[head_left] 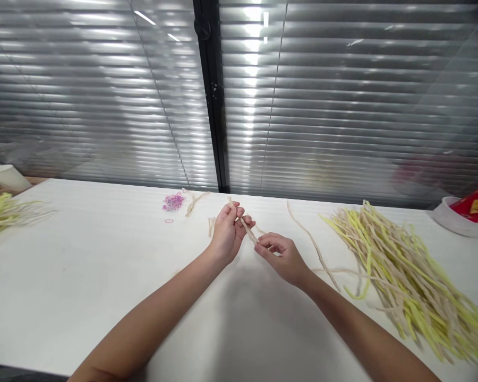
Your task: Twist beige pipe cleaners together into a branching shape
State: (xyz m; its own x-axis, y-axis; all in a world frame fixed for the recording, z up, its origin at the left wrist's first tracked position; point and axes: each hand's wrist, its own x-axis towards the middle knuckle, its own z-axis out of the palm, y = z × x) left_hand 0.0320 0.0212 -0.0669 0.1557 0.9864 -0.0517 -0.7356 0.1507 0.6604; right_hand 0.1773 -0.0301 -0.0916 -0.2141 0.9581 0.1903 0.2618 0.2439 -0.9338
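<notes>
A beige fuzzy strand, folded or doubled as far as I can see, runs between my two hands above the white table. My left hand is closed on its upper end, with a short tip sticking out past the thumb. At its lower end, the thumb and fingers of my right hand pinch the strand. Just left of my left hand lie short beige pieces. A long loose beige strand stretches over the table beyond my right hand.
A large pile of yellow and beige strands covers the right side. Small pink and purple rubber bands lie in a heap near the back. Yellow strands lie far left. A plastic bowl stands back right, before window blinds.
</notes>
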